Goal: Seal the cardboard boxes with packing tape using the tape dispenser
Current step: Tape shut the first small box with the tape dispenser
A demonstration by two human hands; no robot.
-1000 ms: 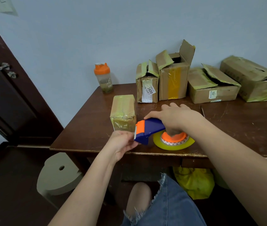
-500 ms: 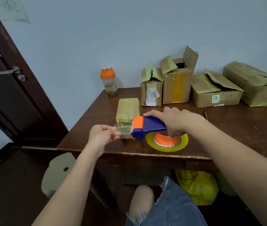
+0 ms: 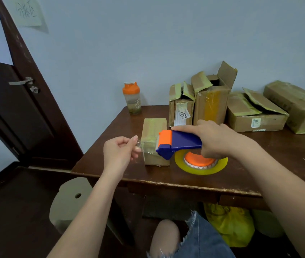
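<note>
Against a pale wall, the dark worktop (image 3: 259,149) carries open boxes (image 3: 211,101). Right hand (image 3: 217,142) grips the tape dispenser (image 3: 177,144) beside a small taped box (image 3: 153,140) at the near left. Left hand (image 3: 120,151) pinches the tape end (image 3: 138,144).

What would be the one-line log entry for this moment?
step: pulling tape | left hand: pinches tape end | right hand: grips dispenser | small box: taped shut | back boxes: flaps open
</note>
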